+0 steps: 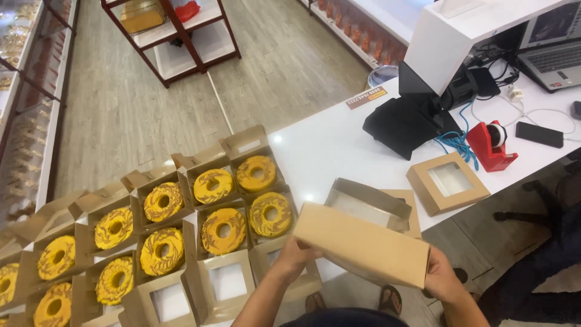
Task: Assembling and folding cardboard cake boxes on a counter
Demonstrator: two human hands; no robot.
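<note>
I hold the box between my hands, its long side running from one to the other. My left hand grips its near-left end and my right hand its right end, both closed on it.

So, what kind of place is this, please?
Most likely a cake shop's packing counter. Ring cakes sit in rows of open boxes, both hands hold a brown cardboard box, and a tape dispenser and display shelves are nearby.
</note>
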